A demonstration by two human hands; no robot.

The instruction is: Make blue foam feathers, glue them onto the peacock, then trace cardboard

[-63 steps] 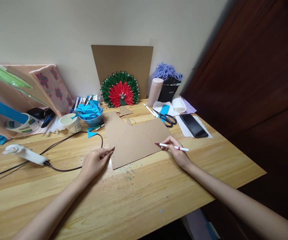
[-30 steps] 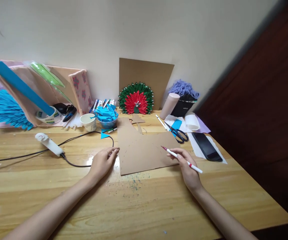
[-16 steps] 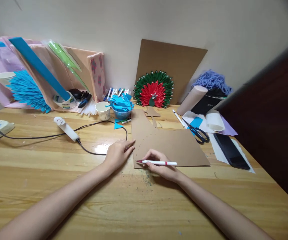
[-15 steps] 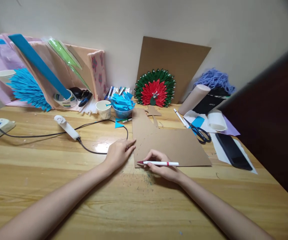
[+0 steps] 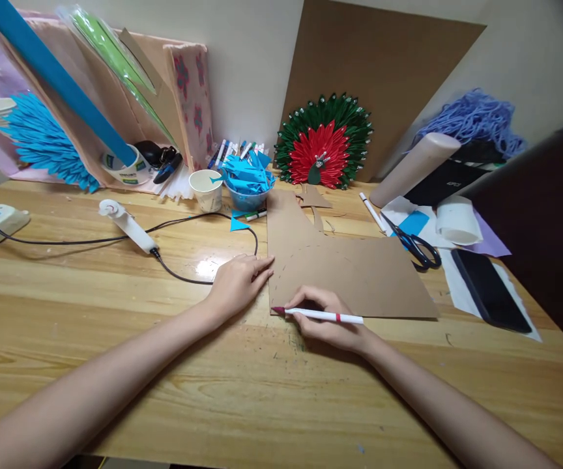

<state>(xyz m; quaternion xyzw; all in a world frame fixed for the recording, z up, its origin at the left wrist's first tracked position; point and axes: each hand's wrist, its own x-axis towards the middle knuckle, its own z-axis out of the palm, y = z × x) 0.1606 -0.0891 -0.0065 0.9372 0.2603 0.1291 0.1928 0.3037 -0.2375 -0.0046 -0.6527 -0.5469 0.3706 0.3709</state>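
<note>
A brown cardboard sheet with a dashed curved line drawn on it lies flat on the wooden table. My right hand pinches a white marker with a red band; its dark red tip is by the sheet's lower left corner. Resting on the table, my left hand has its fingers stretched out, the fingertips at the sheet's left edge. That hand looks to hold nothing. Behind the sheet lie small cardboard offcuts.
Black-handled scissors and a phone lie to the right. A white corded tool, a paper cup and a bowl of blue pieces stand left. A red-green feathered decoration leans at the back.
The camera view has tilted down and shifted, so the background sits higher. The marker tip has moved slightly, staying near the sheet's lower left corner. My left hand keeps its place at the edge.
</note>
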